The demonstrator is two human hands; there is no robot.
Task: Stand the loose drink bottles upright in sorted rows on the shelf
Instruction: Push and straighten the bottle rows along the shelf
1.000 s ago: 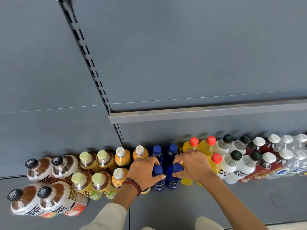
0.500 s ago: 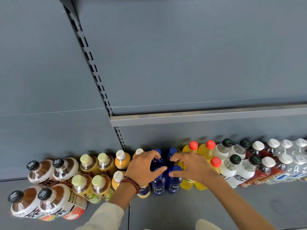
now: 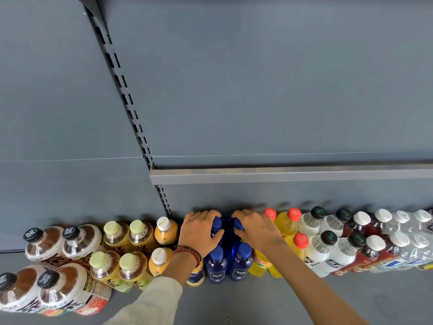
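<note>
At the back of the grey shelf (image 3: 257,301), two blue bottles are grasped. The rear left blue bottle (image 3: 216,223) is gripped by the curled fingers of the left hand (image 3: 199,233), the rear right blue bottle (image 3: 238,225) by those of the right hand (image 3: 256,228). Both are held upright, just behind the front blue bottles (image 3: 242,260). Orange juice bottles (image 3: 164,232) are stood to the left and yellow bottles (image 3: 287,222) with red caps to the right, all in rows two deep.

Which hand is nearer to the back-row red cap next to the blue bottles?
Right. The right hand, on the back right blue bottle, lies just beside the red cap. The left hand holds the back left blue bottle, farther left.
</note>
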